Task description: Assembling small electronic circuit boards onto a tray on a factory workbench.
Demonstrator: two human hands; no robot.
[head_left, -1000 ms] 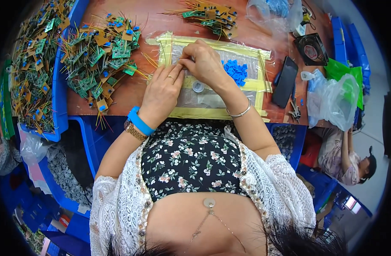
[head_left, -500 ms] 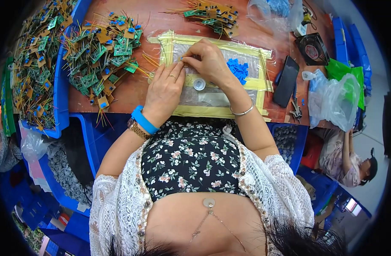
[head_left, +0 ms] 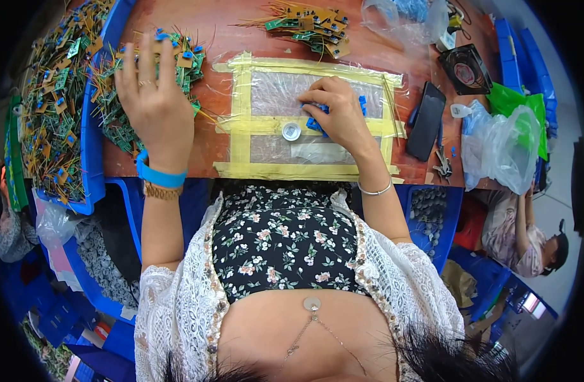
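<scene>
My left hand (head_left: 157, 111) is raised over the near pile of small circuit boards (head_left: 113, 111), its fingers spread with nothing in them. Green and brown boards with thin wires and blue parts show around the hand. On the taped plastic sheet (head_left: 260, 149), my right hand (head_left: 344, 121) rests over a heap of small blue pieces (head_left: 363, 105) and partly hides it. The thumb and fingers are curled together; what they pinch, if anything, does not show. Left of that hand stands a small round white cap (head_left: 291, 131).
A blue bin (head_left: 94, 162) full of boards stands at left. Another board bundle (head_left: 311, 28) lies at the back. On the right are a phone (head_left: 427, 121), keys (head_left: 443, 164), a black fan (head_left: 465, 70) and plastic bags (head_left: 502, 149). Another person (head_left: 521, 235) sits at far right.
My hands have parted from the middle of the sheet. The left moved left over the board pile and spread its fingers; the right shifted right and down onto the blue pieces.
</scene>
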